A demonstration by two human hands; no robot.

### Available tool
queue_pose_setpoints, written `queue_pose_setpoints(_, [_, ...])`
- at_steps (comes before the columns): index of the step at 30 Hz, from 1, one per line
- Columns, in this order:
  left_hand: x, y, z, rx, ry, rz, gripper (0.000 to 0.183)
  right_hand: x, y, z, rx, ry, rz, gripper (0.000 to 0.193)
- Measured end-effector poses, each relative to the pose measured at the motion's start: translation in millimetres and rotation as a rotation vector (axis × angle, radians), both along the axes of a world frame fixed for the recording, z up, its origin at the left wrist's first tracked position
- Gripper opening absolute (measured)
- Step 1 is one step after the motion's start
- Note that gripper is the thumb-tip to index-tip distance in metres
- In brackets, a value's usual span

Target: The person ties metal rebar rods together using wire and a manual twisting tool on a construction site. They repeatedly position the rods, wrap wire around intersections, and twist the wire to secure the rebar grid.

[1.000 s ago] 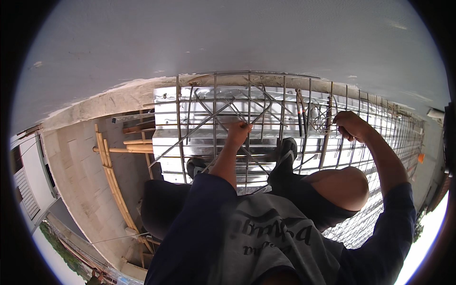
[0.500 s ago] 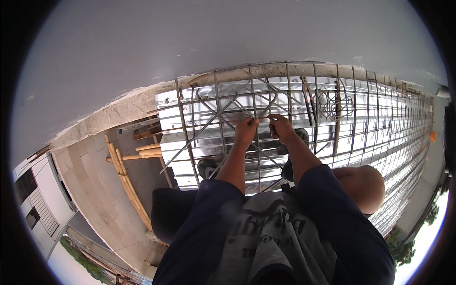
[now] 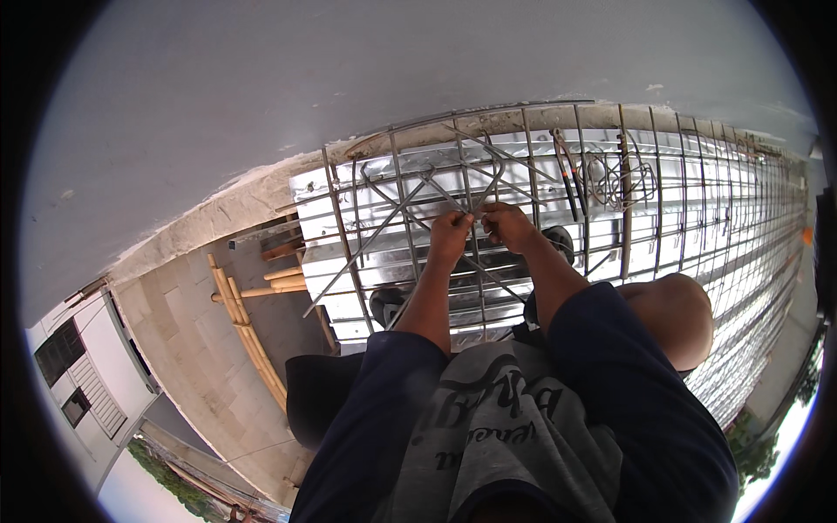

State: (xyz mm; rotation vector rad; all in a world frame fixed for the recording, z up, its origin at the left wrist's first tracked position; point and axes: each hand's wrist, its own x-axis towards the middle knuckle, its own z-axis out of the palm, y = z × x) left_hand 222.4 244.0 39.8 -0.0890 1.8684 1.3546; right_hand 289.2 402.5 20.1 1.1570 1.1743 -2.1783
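Both hands meet over a crossing in the steel rebar mesh, where bent and slanting bars come together. My left hand is closed, its thumb and forefinger pinched at the crossing. Close beside it on the right, my right hand is closed too, fingers curled in a pinch. They appear to share a thin piece of tie wire, mostly hidden by the fingers. To the right of my hands, pincers with orange and black handles lie on the mesh, next to a loose coil of wire.
Shiny corrugated metal sheeting lies under the mesh, which stretches far right. A grey wall runs along the far side. My shoes are among the bars. Bamboo poles stand at the left beyond the sheet's edge, above a lower level.
My right hand has come closer to my left, narrowing the gap between them at the crossing. The view has shifted slightly; the pincers and coil lie as before.
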Motion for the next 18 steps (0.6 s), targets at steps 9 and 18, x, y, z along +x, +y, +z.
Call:
queue_pose_setpoints(9, [12.0, -2.8, -19.6, -0.077, 0.123, 0.071, 0.028, -2.3, 1.6, 11.2, 0.302, 0.041, 0.281, 0.033])
queue_pose_setpoints(18, [13.6, 0.8, -20.9, -0.066, 0.075, 0.137, 0.023, -14.1, 0.5, 20.9, 0.365, -0.059, 0.372, 0.028])
